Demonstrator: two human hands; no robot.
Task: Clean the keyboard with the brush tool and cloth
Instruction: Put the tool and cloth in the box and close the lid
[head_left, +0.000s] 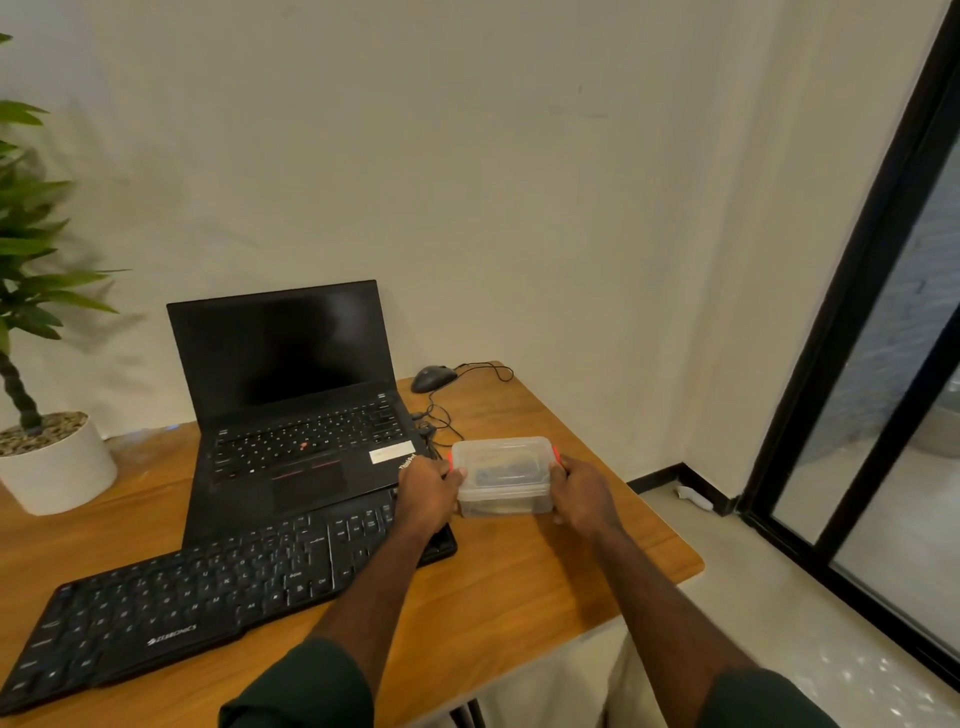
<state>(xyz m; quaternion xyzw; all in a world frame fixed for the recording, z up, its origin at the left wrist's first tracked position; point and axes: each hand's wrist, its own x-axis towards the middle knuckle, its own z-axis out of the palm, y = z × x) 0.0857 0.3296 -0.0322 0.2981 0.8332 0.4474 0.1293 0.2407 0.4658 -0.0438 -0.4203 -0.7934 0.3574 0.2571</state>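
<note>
Keyboard (218, 587) lies untouched at 8 o'clock of the box (501, 475) — gripped by both hands' fingers (457, 474); clips should be released evenly, box kept level.

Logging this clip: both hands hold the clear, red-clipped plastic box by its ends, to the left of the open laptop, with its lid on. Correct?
Not quite. In the head view the left hand and right hand hold the plastic box to the right of the laptop, not the left. The rest stands: clear box, red clips, lid on.
</note>
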